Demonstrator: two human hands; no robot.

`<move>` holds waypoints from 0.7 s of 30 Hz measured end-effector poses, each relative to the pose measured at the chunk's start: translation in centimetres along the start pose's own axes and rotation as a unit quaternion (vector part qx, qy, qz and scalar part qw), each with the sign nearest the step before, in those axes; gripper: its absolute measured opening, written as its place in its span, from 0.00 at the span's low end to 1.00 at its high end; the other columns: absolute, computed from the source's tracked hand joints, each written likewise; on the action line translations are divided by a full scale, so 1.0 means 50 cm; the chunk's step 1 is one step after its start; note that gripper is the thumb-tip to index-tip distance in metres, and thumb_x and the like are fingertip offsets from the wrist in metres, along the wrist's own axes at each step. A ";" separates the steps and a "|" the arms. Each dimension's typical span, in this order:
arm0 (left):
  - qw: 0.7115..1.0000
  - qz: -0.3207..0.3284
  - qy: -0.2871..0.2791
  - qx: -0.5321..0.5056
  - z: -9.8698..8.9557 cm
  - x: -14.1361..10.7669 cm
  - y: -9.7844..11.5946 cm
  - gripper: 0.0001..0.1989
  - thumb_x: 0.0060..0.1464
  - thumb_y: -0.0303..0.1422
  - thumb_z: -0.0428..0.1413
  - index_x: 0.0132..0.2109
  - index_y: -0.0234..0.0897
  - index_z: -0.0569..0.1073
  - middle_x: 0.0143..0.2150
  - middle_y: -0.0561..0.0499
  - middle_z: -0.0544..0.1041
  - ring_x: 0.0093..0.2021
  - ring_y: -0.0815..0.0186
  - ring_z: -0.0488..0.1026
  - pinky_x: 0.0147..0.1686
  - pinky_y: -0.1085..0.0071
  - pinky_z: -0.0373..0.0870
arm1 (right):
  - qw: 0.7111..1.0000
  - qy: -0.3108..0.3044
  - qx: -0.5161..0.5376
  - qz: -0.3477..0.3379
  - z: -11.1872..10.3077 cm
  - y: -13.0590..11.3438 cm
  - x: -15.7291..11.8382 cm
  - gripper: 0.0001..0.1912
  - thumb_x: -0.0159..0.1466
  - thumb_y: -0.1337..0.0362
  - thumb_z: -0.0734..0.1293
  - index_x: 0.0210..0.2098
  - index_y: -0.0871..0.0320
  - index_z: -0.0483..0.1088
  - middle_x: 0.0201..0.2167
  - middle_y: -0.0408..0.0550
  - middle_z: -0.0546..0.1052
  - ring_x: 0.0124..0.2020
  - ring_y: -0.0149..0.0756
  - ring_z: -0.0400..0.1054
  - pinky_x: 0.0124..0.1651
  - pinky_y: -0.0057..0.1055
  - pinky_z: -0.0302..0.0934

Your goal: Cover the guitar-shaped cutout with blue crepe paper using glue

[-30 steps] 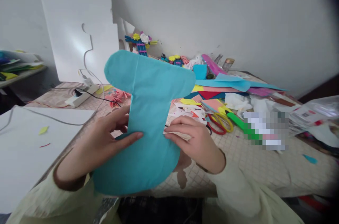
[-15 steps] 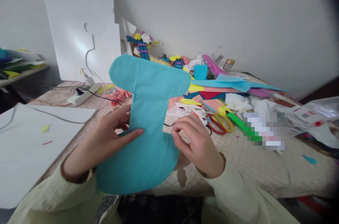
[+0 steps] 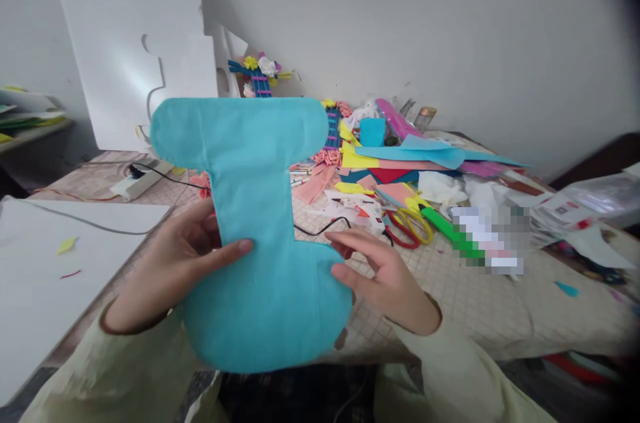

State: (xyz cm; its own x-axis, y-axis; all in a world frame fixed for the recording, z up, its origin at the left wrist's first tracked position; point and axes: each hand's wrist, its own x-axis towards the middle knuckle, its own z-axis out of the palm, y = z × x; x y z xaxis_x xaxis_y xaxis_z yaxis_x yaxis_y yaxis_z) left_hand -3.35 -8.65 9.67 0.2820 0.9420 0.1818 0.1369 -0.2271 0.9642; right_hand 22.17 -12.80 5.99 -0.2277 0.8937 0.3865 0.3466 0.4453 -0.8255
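Note:
A turquoise stocking-shaped cutout (image 3: 255, 196), with a wide rounded cuff on top and a rounded foot below, stands upright before me. My left hand (image 3: 185, 256) grips its left edge, thumb pressed on the front and the other fingers partly hidden behind. At the toe on the right, my right hand (image 3: 385, 270) has its thumb and fingers apart. The thumb tip overlaps the toe's edge; whether it presses on it I cannot make out.
Behind lie red-and-yellow scissors (image 3: 410, 230), a green marker-like item (image 3: 450, 233) beside a blurred patch, and coloured sheets (image 3: 415, 153). A power strip (image 3: 140, 182) with a black cable is at left, near a white board (image 3: 85, 256). Crumpled white tissue (image 3: 440, 191) sits farther back.
The cutout has swung: its cuff moved left and levelled out. My right hand has gone from closed fingers at the toe's upper edge to spread fingers around the toe.

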 end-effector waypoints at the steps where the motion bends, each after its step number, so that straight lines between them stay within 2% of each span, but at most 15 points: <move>1: 1.000 -0.011 0.003 -0.004 0.000 0.000 -0.002 0.21 0.42 0.31 0.63 0.46 0.42 0.71 0.36 0.49 0.79 0.33 0.57 0.77 0.26 0.67 0.77 | 1.000 -0.006 0.008 -0.001 0.002 -0.004 0.000 0.17 0.58 0.61 0.66 0.47 0.56 0.69 0.39 0.49 0.72 0.40 0.35 0.66 0.43 0.34 0.64; 5: 0.998 -0.050 0.003 -0.045 0.006 0.000 -0.007 0.22 0.42 0.32 0.62 0.48 0.44 0.70 0.36 0.48 0.79 0.33 0.55 0.77 0.26 0.64 0.77 | 0.998 -0.029 0.050 0.000 0.004 -0.014 0.000 0.15 0.60 0.62 0.64 0.47 0.56 0.70 0.37 0.48 0.72 0.39 0.34 0.66 0.41 0.33 0.64; 12: 0.993 -0.090 0.001 -0.076 0.012 0.006 -0.025 0.21 0.41 0.32 0.63 0.45 0.42 0.70 0.36 0.47 0.78 0.31 0.57 0.77 0.27 0.64 0.77 | 0.999 0.002 0.048 -0.021 0.003 -0.023 -0.005 0.15 0.60 0.64 0.64 0.46 0.55 0.70 0.37 0.48 0.72 0.39 0.34 0.67 0.36 0.30 0.65; 16: 0.985 -0.119 -0.004 -0.124 0.020 0.007 -0.027 0.23 0.41 0.30 0.63 0.47 0.44 0.70 0.38 0.47 0.78 0.33 0.57 0.77 0.30 0.63 0.77 | 0.998 0.016 -0.003 -0.063 0.005 -0.021 -0.008 0.15 0.60 0.65 0.63 0.48 0.55 0.70 0.35 0.47 0.71 0.35 0.32 0.67 0.33 0.30 0.65; 21: 0.978 -0.132 0.005 -0.162 0.031 0.003 -0.025 0.23 0.39 0.28 0.64 0.46 0.44 0.71 0.38 0.48 0.79 0.34 0.58 0.77 0.32 0.65 0.76 | 0.987 0.020 -0.045 -0.155 0.002 -0.016 -0.011 0.18 0.60 0.71 0.62 0.50 0.58 0.68 0.33 0.48 0.70 0.32 0.31 0.65 0.32 0.30 0.64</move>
State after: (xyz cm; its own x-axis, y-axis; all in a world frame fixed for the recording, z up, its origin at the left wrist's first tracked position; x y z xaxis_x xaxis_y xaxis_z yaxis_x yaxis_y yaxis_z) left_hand -1.98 -8.60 8.22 0.2674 0.9601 -0.0823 -0.1046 0.1139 0.9880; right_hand 21.92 -13.65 6.42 -0.3001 0.7139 0.6327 0.3463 0.6996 -0.6250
